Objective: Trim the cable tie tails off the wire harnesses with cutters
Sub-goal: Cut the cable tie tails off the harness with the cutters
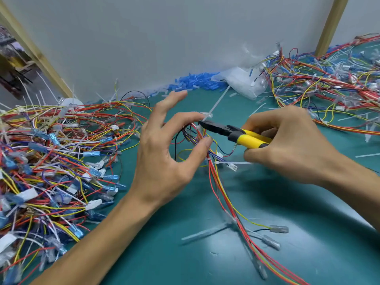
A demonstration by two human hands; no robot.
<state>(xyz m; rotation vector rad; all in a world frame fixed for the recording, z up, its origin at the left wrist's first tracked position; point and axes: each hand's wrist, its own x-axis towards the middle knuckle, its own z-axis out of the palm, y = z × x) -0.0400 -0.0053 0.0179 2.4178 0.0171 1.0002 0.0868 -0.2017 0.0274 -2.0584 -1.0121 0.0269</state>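
A smooth teal mat (308,202) is carrying a big tangled heap of red, yellow and blue wire harnesses (51,151) at left. Stiff white tails are sticking up from it, so much probably remains to be trimmed. The thin red-and-yellow harness (224,192) in hand is lying mid-mat. The left hand (164,157) is pinching it between forefinger and thumb. The right hand (287,145) is clenching yellow-handled, black-nosed cutters (236,133), their jaws sitting at the base of a long white plastic tie tail (218,101). Lower tails are still waiting uncut.
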